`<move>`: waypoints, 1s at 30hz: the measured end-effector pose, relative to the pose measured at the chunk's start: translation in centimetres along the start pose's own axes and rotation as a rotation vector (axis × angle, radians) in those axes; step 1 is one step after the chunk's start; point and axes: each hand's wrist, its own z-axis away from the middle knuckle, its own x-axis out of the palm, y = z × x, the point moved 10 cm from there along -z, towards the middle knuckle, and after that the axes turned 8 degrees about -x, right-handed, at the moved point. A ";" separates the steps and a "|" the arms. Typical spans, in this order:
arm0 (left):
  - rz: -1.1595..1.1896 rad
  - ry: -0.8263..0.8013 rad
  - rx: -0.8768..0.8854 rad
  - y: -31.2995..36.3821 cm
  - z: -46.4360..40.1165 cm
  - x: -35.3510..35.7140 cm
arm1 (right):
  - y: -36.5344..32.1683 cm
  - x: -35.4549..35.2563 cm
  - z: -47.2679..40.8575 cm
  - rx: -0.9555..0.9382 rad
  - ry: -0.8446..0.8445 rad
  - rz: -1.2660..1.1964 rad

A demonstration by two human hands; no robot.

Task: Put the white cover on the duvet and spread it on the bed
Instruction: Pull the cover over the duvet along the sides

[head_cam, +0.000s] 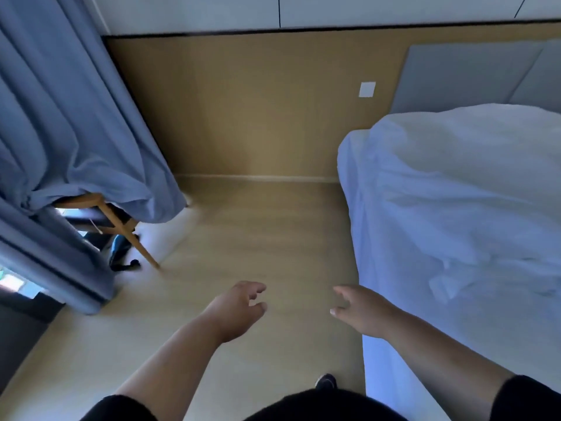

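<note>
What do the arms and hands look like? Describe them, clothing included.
Both forearms are bare from above the elbow down. The left hand and right hand wear no gloves, and no rings, watch or bands show on either wrist. Dark, black-looking sleeves end high on each arm, matching the dark top at the frame's bottom edge.

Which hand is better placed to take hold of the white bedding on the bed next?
Probably the right hand. It hovers open beside the edge of the white bedding on the bed. The left hand, also open and empty, is over the bare floor, farther from the bed.
</note>
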 end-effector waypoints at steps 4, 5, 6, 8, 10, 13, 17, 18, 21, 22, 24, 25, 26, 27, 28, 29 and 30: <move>0.022 -0.036 0.012 5.0 -6.6 -1.7 | 1.7 -6.1 -5.8 0.011 -0.008 0.069; 0.016 -0.053 0.030 6.5 -8.0 -1.8 | 2.3 -7.2 -6.9 0.019 -0.011 0.074; 0.004 -0.070 0.051 8.1 -9.3 -1.7 | 3.0 -8.1 -7.7 0.033 -0.013 0.071; -0.022 -0.110 0.096 11.0 -12.1 -1.3 | 4.7 -9.6 -8.6 0.075 -0.015 0.047; -0.075 -0.158 0.143 13.9 -14.9 -0.5 | 6.6 -10.9 -9.2 0.121 -0.014 0.018; -0.161 -0.233 0.228 18.6 -19.3 1.0 | 10.6 -13.0 -9.9 0.211 0.032 -0.046; -0.255 -0.323 0.357 25.2 -25.0 3.3 | 16.1 -16.2 -9.9 0.375 0.143 -0.126; -0.268 -0.353 0.398 27.0 -26.3 3.9 | 17.3 -16.9 -9.9 0.413 0.170 -0.138; -0.345 -0.449 0.516 32.6 -29.6 6.2 | 20.9 -18.3 -9.4 0.547 0.231 -0.209; -0.383 -0.482 0.551 34.3 -30.3 7.1 | 21.9 -18.4 -9.1 0.593 0.254 -0.246; -0.466 -0.554 0.619 37.0 -31.7 9.1 | 23.6 -18.2 -8.4 0.677 0.311 -0.313; -0.514 -0.593 0.650 38.0 -32.1 10.3 | 24.3 -18.0 -8.0 0.719 0.340 -0.352; -0.557 -0.630 0.681 39.1 -32.3 11.5 | 25.0 -17.5 -7.4 0.761 0.368 -0.392; -0.590 -0.662 0.706 40.0 -32.5 12.7 | 25.6 -17.0 -6.9 0.799 0.391 -0.428; -0.618 -0.689 0.735 40.9 -32.4 13.8 | 26.2 -16.3 -6.4 0.833 0.408 -0.459; -0.645 -0.714 0.756 41.6 -32.3 14.9 | 26.8 -15.6 -5.8 0.868 0.425 -0.488; -0.678 -0.741 0.777 42.2 -32.0 16.2 | 27.5 -14.9 -5.1 0.904 0.444 -0.515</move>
